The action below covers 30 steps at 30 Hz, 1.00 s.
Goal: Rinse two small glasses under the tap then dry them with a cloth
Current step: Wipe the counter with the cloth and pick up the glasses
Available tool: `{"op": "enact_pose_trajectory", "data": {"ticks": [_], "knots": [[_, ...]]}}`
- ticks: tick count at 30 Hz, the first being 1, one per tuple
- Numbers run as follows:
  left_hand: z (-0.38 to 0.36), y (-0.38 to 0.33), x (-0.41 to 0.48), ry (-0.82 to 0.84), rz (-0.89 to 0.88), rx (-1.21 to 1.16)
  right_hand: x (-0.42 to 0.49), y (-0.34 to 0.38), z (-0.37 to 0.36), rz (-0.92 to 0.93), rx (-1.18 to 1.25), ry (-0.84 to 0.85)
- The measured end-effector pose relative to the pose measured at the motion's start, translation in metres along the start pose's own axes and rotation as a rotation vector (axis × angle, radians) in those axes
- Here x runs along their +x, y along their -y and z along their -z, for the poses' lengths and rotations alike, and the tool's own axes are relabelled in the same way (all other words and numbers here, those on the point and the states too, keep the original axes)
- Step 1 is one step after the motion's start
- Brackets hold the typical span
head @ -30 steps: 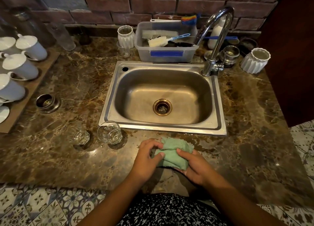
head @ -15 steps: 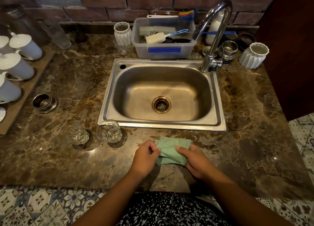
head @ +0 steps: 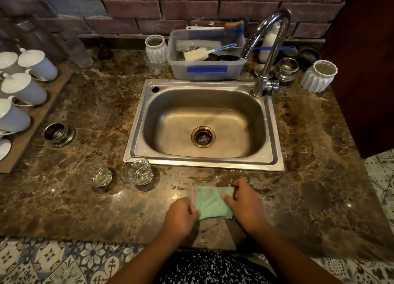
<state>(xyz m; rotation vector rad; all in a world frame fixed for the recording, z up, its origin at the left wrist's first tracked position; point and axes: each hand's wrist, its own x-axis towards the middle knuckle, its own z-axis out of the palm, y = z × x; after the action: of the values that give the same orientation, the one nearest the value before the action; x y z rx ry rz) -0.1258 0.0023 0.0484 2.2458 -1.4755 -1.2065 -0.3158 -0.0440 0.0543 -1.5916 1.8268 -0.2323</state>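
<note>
Two small clear glasses stand on the marble counter left of the sink's front corner, the left glass (head: 98,175) and the right glass (head: 137,172), a little apart. A folded green cloth (head: 212,202) lies flat on the counter in front of the sink (head: 136,121). My left hand (head: 181,217) pinches the cloth's lower left edge with curled fingers. My right hand (head: 245,204) holds its right side, thumb on top and fingers curled at the upper right corner. The chrome tap (head: 270,49) arches over the sink's back right; no water runs.
A plastic tub (head: 204,70) with brushes sits behind the sink, flanked by white ribbed cups (head: 156,49) (head: 318,76) and steel cups (head: 286,69). White lidded mugs (head: 23,89) line a wooden board at far left. A steel cup (head: 57,132) stands nearby.
The cloth went from bunched up between both hands to folded and laid flat on the counter. Both hands lowered with it and moved slightly apart.
</note>
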Motion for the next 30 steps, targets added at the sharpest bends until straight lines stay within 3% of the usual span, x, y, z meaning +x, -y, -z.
{"op": "enact_pose_trajectory", "data": {"ticks": [3, 8, 10, 14, 23, 30], "knots": [[0.004, 0.002, 0.001, -0.047, -0.085, 0.050, -0.002, 0.000, -0.002, 0.008, -0.022, 0.008], [0.005, 0.010, 0.008, -0.218, -0.649, 0.358, -0.019, -0.001, -0.005, 0.177, -0.235, -0.048], [0.002, 0.017, 0.015, -0.195, -0.766, 0.511, -0.025, -0.004, -0.012, 0.215, -0.352, 0.011], [-0.001, 0.039, 0.026, -0.013, -0.666, 0.626, -0.031, -0.020, -0.031, 0.176, -0.450, 0.049], [-0.001, 0.046, 0.030, 0.040, -0.672, 0.640, -0.033, -0.018, -0.032, 0.187, -0.438, 0.081], [0.025, 0.015, 0.025, 0.182, -0.570, 0.606, -0.039, 0.010, -0.022, 0.208, -0.577, 0.067]]}}
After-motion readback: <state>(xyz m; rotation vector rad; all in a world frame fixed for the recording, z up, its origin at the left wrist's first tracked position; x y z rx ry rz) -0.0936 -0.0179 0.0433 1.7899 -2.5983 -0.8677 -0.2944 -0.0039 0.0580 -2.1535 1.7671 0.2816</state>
